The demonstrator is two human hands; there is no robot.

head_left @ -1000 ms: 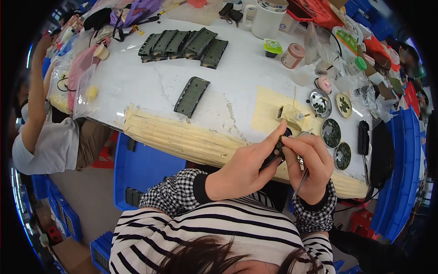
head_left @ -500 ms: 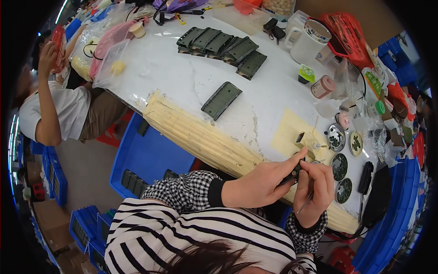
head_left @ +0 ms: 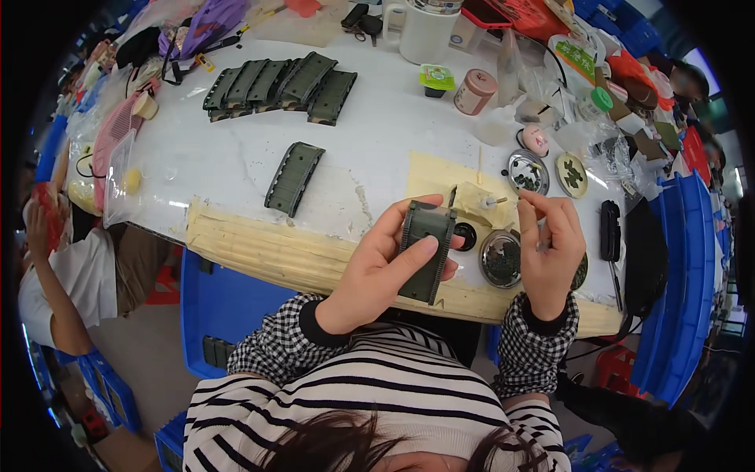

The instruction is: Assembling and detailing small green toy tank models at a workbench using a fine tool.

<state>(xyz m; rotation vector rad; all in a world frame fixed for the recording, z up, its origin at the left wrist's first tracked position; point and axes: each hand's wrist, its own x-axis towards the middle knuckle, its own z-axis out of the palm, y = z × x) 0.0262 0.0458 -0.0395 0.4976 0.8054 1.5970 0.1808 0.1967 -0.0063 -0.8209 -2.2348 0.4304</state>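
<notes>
My left hand [head_left: 363,277] is closed round a dark green, ribbed, curved magazine [head_left: 425,282], thumb pressed on its broad face. To its right, my right hand [head_left: 552,256] is raised beside the round dishes, thumb and forefinger bent together; whatever they pinch is too small to make out. Below its fingertips sits a metal dish [head_left: 483,266] of small dark green parts. Another metal dish [head_left: 513,178] and a cream lid [head_left: 583,188] with green pieces lie beyond. Between the hands is a yellowish taped block [head_left: 474,206] with a metal pin.
One magazine [head_left: 295,179] lies alone on the white table [head_left: 189,157], and several more [head_left: 271,85] overlap farther back. A padded yellow edge [head_left: 267,242] runs along the front. A mug [head_left: 421,33], pink jar [head_left: 475,92] and black-handled screwdriver [head_left: 610,232] stand or lie around. A blue crate [head_left: 228,303] is below left.
The view has shifted. My right hand has left the magazine and moved to the dishes at the right. In my left hand the magazine now shows its broad face upward.
</notes>
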